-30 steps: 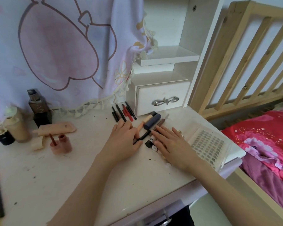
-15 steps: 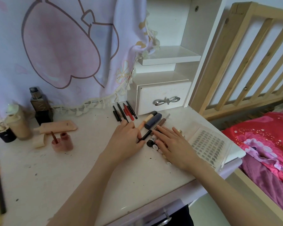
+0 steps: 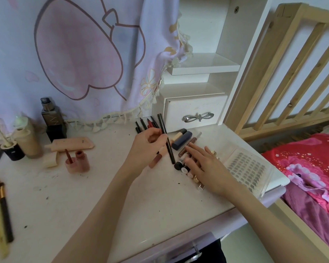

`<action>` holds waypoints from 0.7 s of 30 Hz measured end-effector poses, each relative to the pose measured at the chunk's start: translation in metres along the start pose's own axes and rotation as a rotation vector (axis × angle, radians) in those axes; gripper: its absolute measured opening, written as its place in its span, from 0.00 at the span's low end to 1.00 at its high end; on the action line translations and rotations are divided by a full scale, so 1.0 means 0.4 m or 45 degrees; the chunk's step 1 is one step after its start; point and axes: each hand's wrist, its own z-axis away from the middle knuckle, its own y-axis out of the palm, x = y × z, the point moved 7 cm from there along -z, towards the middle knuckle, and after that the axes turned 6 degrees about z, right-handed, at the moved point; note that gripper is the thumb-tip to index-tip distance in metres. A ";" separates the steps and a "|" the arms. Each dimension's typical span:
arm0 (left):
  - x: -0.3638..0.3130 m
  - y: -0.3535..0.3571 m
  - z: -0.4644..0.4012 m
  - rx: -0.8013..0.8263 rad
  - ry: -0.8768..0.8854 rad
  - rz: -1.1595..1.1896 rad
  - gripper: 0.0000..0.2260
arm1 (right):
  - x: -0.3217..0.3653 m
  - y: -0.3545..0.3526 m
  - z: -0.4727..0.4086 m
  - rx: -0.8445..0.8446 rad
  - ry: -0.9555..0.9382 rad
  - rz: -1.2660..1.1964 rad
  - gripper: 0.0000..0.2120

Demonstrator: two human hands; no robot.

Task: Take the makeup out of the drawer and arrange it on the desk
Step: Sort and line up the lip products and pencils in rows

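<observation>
My left hand (image 3: 147,147) pinches a long black makeup pencil (image 3: 166,138), lifted and tilted above the white desk (image 3: 103,196). A row of black and red pencils (image 3: 145,124) lies just behind it, in front of the small white drawer (image 3: 195,115), which is closed. My right hand (image 3: 207,168) rests flat, fingers spread, on a cluster of small lipstick tubes (image 3: 184,168). A navy tube (image 3: 181,140), a beige tube (image 3: 178,135) and a brown lip gloss (image 3: 189,145) lie between the hands. A peach tube (image 3: 156,159) lies under my left hand.
At the left stand a dark foundation bottle (image 3: 52,122), a beige bottle (image 3: 28,143), a peach tube (image 3: 72,144), an open pink lip gloss (image 3: 78,161) and brushes (image 3: 0,211). A clear tray of false lashes (image 3: 249,168) lies at the right desk edge. A bed (image 3: 311,168) is beyond.
My left hand has picked the long black pencil up off the desk and raised it upright. My right hand has stayed on the small tubes.
</observation>
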 end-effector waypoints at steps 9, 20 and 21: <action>-0.008 0.004 0.006 0.192 -0.031 0.349 0.02 | 0.036 -0.022 -0.035 -0.130 0.309 -1.137 0.05; -0.014 0.000 0.008 0.271 0.163 -0.198 0.06 | 0.038 -0.004 -0.057 -0.075 0.500 -2.034 0.10; -0.016 0.005 0.010 0.273 0.198 -0.301 0.06 | 0.040 0.000 -0.056 -0.074 0.502 -1.988 0.11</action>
